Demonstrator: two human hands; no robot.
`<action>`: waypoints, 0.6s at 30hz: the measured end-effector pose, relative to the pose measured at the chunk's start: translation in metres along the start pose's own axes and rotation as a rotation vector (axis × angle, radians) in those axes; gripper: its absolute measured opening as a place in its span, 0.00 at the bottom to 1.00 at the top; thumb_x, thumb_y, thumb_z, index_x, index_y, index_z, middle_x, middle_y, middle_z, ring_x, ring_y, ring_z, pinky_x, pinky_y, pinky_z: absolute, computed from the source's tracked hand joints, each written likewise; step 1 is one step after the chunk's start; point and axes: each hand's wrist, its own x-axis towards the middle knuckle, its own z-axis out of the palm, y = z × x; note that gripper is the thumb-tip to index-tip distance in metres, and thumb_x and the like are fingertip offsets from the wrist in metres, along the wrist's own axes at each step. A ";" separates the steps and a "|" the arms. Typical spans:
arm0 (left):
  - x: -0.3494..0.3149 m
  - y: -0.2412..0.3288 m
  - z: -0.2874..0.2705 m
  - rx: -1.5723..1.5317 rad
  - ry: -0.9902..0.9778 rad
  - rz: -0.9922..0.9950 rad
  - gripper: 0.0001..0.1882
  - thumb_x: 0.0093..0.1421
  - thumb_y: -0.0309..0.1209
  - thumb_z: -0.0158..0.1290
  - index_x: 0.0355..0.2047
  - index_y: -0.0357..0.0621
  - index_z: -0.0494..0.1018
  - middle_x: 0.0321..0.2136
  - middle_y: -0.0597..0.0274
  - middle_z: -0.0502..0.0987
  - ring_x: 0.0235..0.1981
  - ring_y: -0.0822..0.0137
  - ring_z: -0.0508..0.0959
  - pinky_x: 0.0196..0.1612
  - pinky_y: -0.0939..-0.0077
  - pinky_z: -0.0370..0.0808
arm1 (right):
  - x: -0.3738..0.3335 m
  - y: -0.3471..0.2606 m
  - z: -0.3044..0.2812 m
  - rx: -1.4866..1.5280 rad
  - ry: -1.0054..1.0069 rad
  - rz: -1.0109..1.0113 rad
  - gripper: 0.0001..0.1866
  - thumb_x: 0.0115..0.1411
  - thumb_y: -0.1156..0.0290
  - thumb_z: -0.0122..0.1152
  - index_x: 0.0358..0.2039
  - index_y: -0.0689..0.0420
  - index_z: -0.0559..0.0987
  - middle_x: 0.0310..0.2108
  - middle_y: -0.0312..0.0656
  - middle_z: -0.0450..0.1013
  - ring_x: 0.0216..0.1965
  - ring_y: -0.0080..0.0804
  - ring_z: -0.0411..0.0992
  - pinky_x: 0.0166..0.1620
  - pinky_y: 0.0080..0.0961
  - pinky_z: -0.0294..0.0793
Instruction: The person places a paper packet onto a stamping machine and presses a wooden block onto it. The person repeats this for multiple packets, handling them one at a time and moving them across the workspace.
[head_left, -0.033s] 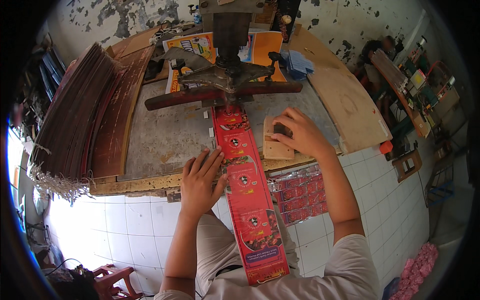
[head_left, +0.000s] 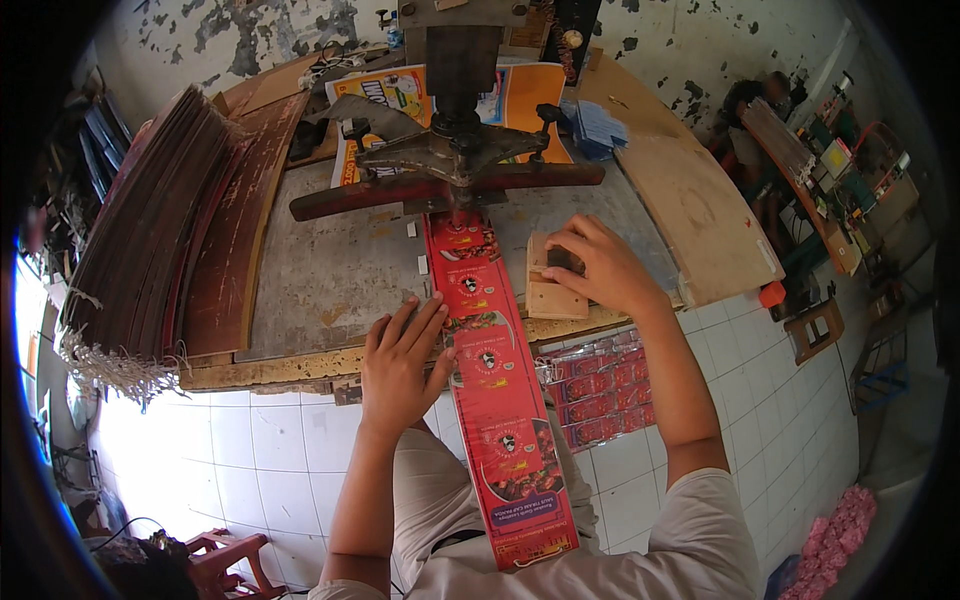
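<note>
A long red printed strip (head_left: pixel 492 375) runs from under the head of a metal press (head_left: pixel 460 165), across the table's front edge, down to my lap. My left hand (head_left: pixel 400 365) lies along the strip's left edge, fingers stretched out and thumb apart, holding nothing. Just right of the strip, a light wooden block (head_left: pixel 556 303) rests on the metal plate (head_left: pixel 340 250) near the front edge. My right hand (head_left: pixel 600 262) curls over it, thumb and fingers closed on its upper part. A dark patch shows between them; its nature is unclear.
Left of the plate stands a tall stack of brown sheets (head_left: pixel 140 240). Blue pieces (head_left: pixel 597 130) and a wooden board (head_left: pixel 700 210) lie at the right. Below the table edge are red printed packets (head_left: pixel 605 390). A red stool (head_left: pixel 225 565) stands lower left; a person (head_left: pixel 760 110) is far right.
</note>
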 end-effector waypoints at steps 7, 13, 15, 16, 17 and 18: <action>0.001 0.001 0.000 0.028 0.017 0.013 0.28 0.71 0.41 0.61 0.68 0.44 0.79 0.73 0.63 0.77 0.75 0.52 0.73 0.75 0.44 0.67 | -0.007 0.004 -0.001 0.043 0.088 0.015 0.21 0.67 0.57 0.79 0.52 0.56 0.86 0.51 0.45 0.77 0.56 0.50 0.77 0.60 0.46 0.78; 0.000 0.002 -0.001 0.011 -0.018 -0.016 0.30 0.71 0.41 0.60 0.71 0.46 0.78 0.75 0.64 0.75 0.76 0.52 0.71 0.77 0.45 0.64 | -0.052 -0.025 -0.005 0.092 0.245 0.046 0.19 0.66 0.62 0.79 0.52 0.58 0.85 0.54 0.44 0.78 0.56 0.49 0.77 0.60 0.46 0.78; 0.000 0.001 0.000 0.011 -0.026 -0.020 0.30 0.71 0.41 0.61 0.71 0.46 0.78 0.76 0.64 0.75 0.76 0.52 0.71 0.77 0.45 0.64 | -0.066 -0.041 0.008 0.059 0.244 0.024 0.20 0.65 0.63 0.79 0.52 0.58 0.85 0.56 0.44 0.78 0.57 0.49 0.77 0.60 0.48 0.77; -0.001 0.002 -0.001 0.011 -0.025 -0.020 0.30 0.71 0.41 0.60 0.71 0.46 0.78 0.76 0.64 0.75 0.76 0.51 0.71 0.77 0.45 0.64 | -0.071 -0.049 0.015 0.034 0.253 0.003 0.19 0.65 0.64 0.79 0.53 0.58 0.84 0.57 0.43 0.78 0.58 0.49 0.77 0.61 0.48 0.77; 0.000 0.002 -0.002 0.013 -0.023 -0.020 0.29 0.71 0.41 0.60 0.71 0.46 0.78 0.76 0.64 0.75 0.76 0.51 0.71 0.77 0.44 0.64 | -0.074 -0.054 0.022 0.009 0.261 -0.018 0.19 0.65 0.64 0.79 0.53 0.58 0.84 0.58 0.43 0.78 0.59 0.49 0.77 0.62 0.49 0.77; 0.000 0.003 -0.002 0.014 -0.022 -0.021 0.29 0.71 0.41 0.60 0.71 0.46 0.78 0.76 0.64 0.75 0.76 0.51 0.71 0.77 0.44 0.64 | -0.076 -0.056 0.028 -0.004 0.274 -0.009 0.19 0.65 0.65 0.78 0.53 0.58 0.84 0.59 0.43 0.78 0.60 0.49 0.77 0.62 0.50 0.77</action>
